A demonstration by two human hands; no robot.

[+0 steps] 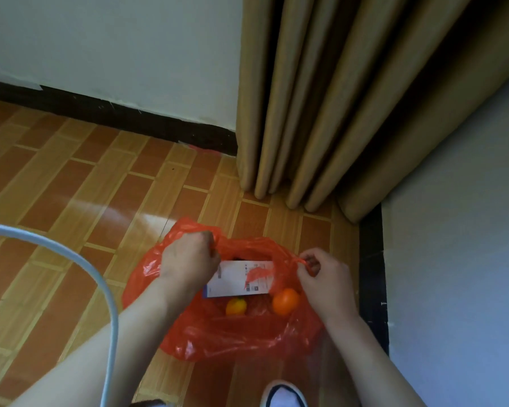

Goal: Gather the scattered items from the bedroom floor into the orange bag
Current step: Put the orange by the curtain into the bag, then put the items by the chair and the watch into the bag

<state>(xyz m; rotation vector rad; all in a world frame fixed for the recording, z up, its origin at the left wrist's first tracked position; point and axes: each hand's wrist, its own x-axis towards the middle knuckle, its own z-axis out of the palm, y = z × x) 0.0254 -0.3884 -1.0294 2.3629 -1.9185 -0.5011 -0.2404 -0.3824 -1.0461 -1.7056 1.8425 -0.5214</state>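
The orange plastic bag point(232, 336) sits on the brick-patterned floor, its mouth held apart. My left hand point(188, 259) grips the bag's left handle. My right hand point(325, 277) pinches the twisted right handle. Inside the bag lie a white printed box point(235, 280), an orange round fruit point(285, 301) and a smaller yellow-orange fruit point(236, 306). Something dark shows behind the box, too hidden to identify.
Tan curtains point(321, 113) hang to the floor just beyond the bag. A pale wall with black skirting point(372, 289) runs along the right. A light-blue cable point(106, 304) arcs at the left. A white shoe point(282, 395) is at the bottom edge.
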